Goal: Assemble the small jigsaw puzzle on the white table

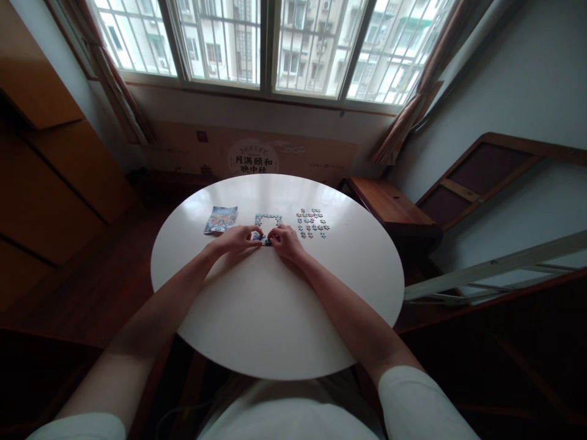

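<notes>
A partly joined jigsaw puzzle (pixel 268 216) lies on the white oval table (pixel 266 324), its edge pieces forming a border around a bare middle. My left hand (pixel 239 238) grips its lower left corner between thumb and fingers. Curled over the lower right part, my right hand (pixel 286 241) has its fingertips pressed together on a puzzle piece, mostly hidden by the fingers. Loose puzzle pieces (pixel 312 220) lie in rough rows to the right of that hand. Left of the puzzle is a colourful picture sheet (pixel 221 220), slightly creased.
Beyond the table a printed banner (pixel 293 156) runs along the wall under a barred window (pixel 224 43). A wooden bench or small table (pixel 389 201) stands at the right, near a leaning wooden frame (pixel 458 186). Orange-brown cabinets (pixel 68 177) line the left side.
</notes>
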The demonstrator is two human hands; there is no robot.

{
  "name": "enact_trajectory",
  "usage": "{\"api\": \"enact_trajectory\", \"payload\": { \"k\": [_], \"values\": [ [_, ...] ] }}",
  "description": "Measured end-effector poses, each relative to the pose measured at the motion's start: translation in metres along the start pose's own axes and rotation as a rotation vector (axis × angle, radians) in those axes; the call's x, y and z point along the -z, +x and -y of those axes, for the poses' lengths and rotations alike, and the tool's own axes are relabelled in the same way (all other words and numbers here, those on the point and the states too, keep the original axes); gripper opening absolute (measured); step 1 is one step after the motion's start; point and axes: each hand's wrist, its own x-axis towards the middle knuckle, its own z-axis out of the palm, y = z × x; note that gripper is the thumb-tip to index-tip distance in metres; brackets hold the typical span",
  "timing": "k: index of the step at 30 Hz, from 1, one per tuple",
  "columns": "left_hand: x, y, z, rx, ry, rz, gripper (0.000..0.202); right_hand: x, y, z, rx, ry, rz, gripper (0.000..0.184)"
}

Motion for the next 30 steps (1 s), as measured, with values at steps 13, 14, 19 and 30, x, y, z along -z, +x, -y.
{"api": "enact_trajectory", "payload": {
  "k": [13,14,19,30],
  "values": [
    [0.001,0.000,-0.001,0.007,-0.006,0.005,0.048,0.003,0.004,-0.006,-0.092,0.142,-0.242,0.023],
    [0.001,-0.001,-0.001,0.009,-0.008,0.008,0.047,0.003,0.005,-0.008,-0.114,0.147,-0.270,0.023],
    [0.002,-0.002,-0.004,0.010,-0.020,0.018,0.047,0.004,0.009,-0.020,-0.209,0.138,-0.323,0.023],
    [0.000,0.001,0.003,-0.005,-0.015,0.009,0.049,0.007,0.005,-0.014,-0.143,0.072,-0.128,0.020]
  ]
}}
